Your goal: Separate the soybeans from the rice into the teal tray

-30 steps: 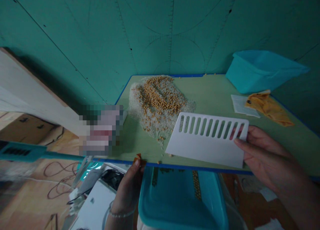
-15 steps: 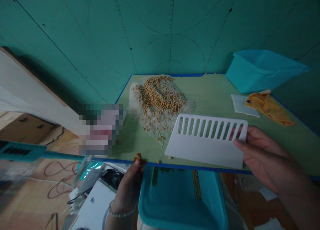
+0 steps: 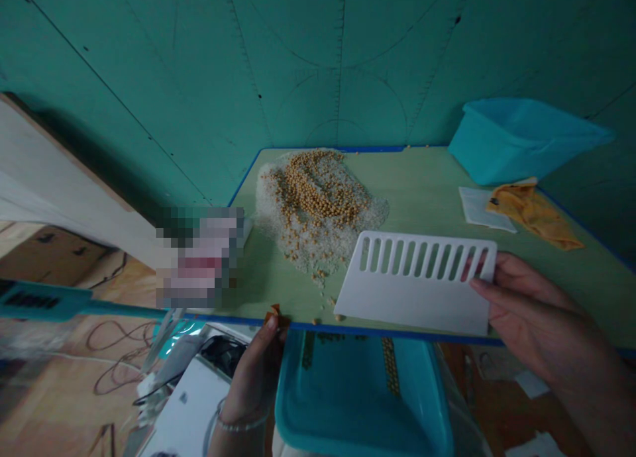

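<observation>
My right hand (image 3: pixel 527 318) grips the right end of a white slotted plastic scraper (image 3: pixel 417 285), held on edge on the pale green table (image 3: pixel 427 192) close to its near edge. A heap of yellow beans mixed with white grains (image 3: pixel 315 202) lies on the table behind and left of the scraper. My left hand (image 3: pixel 256 377) holds the left rim of a teal tub (image 3: pixel 362 404) under the table's near edge, fingers curled on it. A few loose beans lie at the table edge.
A second teal tub (image 3: pixel 517 139) stands at the back right, with an orange cloth (image 3: pixel 534 212) and a white sheet (image 3: pixel 479 208) beside it. Green marked walls close the back. A wooden board (image 3: pixel 64 185) leans at left; cables and clutter lie on the floor below.
The scraper shifted slightly left and toward the near edge, then back right a little. My left hand and the tub have stayed put.
</observation>
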Tool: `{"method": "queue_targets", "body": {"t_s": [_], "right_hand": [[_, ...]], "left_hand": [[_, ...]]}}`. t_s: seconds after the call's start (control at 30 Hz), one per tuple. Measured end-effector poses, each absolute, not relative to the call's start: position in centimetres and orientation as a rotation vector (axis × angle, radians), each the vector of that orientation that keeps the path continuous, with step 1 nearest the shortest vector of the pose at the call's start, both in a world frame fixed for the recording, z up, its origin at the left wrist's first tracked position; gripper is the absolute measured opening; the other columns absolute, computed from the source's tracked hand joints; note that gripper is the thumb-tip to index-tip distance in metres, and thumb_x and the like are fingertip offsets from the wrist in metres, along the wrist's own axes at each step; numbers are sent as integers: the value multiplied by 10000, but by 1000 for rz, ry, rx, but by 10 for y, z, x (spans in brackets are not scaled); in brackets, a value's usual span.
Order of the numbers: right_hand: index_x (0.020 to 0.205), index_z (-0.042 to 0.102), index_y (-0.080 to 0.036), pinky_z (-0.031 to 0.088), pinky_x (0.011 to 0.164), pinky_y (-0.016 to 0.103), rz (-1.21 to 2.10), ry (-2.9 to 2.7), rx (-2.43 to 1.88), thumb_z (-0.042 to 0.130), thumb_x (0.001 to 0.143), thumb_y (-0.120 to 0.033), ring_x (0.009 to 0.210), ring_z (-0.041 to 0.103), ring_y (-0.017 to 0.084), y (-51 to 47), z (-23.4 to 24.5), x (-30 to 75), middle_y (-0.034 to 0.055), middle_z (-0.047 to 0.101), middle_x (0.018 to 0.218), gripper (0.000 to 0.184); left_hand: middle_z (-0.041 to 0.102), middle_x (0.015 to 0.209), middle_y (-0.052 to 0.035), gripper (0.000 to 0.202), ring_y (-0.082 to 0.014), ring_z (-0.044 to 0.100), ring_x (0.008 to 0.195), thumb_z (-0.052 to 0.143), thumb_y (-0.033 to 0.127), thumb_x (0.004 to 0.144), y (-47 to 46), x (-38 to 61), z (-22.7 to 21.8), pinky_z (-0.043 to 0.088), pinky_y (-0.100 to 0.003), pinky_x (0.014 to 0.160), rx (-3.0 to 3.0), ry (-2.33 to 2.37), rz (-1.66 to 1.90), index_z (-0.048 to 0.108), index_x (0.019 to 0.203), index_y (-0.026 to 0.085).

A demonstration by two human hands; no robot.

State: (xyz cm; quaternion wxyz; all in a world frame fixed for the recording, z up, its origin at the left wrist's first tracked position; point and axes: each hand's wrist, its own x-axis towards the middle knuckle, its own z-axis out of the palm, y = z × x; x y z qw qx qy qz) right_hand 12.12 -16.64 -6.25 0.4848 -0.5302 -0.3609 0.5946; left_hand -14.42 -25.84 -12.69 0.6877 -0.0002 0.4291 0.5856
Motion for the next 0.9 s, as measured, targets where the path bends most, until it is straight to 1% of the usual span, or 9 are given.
{"method": "queue_targets", "body": {"t_s": [0.1,0.23,0.37,0.5,0.63,0.8,0.9], "right_hand": [[808,676,-268,541,686,273,1452,-869,-1287,782,511,-300,858,653,208,-167,-63,122,7,718,904,317],[819,680,-269,545,672,274,1461,-872,-1279,777,523,-300,833,657,202,-167,-63,123,12,720,888,314],[803,681,-269,544,653,261,1469,-865,-1281,783,514,-301,808,659,193,-167,-63,122,11,722,858,308],[801,680,-264,542,655,254,1477,-861,-1301,785,509,-305,817,659,194,-166,-62,122,13,721,861,313],[799,678,-270,546,658,271,1490,-857,-1303,785,503,-313,844,657,210,-167,-61,121,8,720,874,318],[802,677,-271,544,682,276,1477,-889,-1289,775,514,-315,855,656,208,-168,-62,121,4,718,896,308],[805,671,-273,549,677,302,1495,-891,-1291,766,527,-313,837,662,218,-167,-63,122,8,719,894,297]], "left_hand": [[681,608,6,225,-238,670,754,722,328,622,-258,-144,-127,514,-374,760,5,956,1322,682,806,204],[707,701,6,245,-227,668,748,737,306,604,-257,-143,-124,512,-369,763,-8,962,1348,680,824,216],[686,613,0,185,-243,667,753,732,314,606,-256,-143,-122,514,-377,755,0,964,1327,681,748,206],[712,644,-20,206,-264,664,820,722,326,617,-256,-143,-124,516,-385,764,21,936,1308,696,785,210],[720,628,-32,185,-277,672,809,707,349,631,-258,-145,-127,520,-402,772,38,928,1275,708,746,204],[724,633,-32,187,-275,672,815,728,331,609,-257,-144,-123,517,-396,789,32,929,1270,713,748,206],[718,616,-25,215,-272,671,809,742,326,589,-256,-143,-121,515,-397,792,29,942,1283,711,764,205]]}}
